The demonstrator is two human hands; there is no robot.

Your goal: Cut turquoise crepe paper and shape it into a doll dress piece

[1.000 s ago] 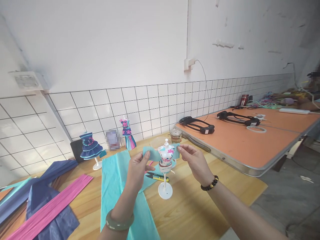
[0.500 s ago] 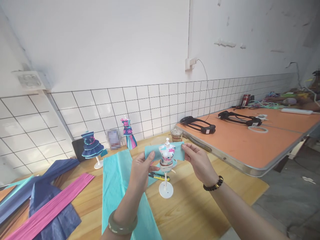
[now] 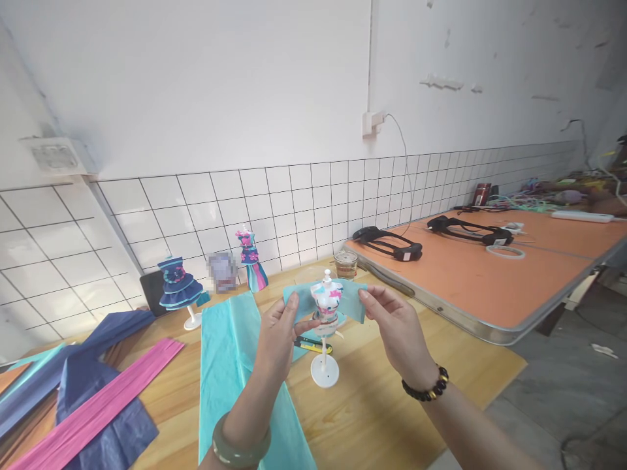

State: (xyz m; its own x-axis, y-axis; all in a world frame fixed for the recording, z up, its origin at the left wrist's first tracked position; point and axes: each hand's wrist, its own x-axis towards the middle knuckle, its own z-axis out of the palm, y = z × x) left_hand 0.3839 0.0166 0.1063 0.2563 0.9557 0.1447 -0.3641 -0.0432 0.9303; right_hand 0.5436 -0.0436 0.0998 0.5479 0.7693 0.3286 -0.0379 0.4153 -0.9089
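A small white mannequin point(image 3: 326, 307) with a pink and teal printed top stands on a round base on the wooden table point(image 3: 382, 405). Behind its torso I hold a strip of teal paper point(image 3: 353, 299) stretched level. My left hand point(image 3: 280, 329) pinches the strip's left end and my right hand point(image 3: 394, 320) pinches its right end. Yellow-handled scissors point(image 3: 313, 345) lie just behind the stand.
A long teal sheet point(image 3: 230, 365), pink strip point(image 3: 93, 411) and dark blue sheets point(image 3: 93, 385) lie at left. Two dressed mannequins point(image 3: 179, 290) point(image 3: 252, 260) and a glass jar point(image 3: 345, 264) stand near the tiled wall. An orange table point(image 3: 490, 274) with black head straps adjoins at right.
The teal strip stays behind the mannequin; both hands have shifted slightly, the right hand drawing a little lower and nearer with the strip's right end.
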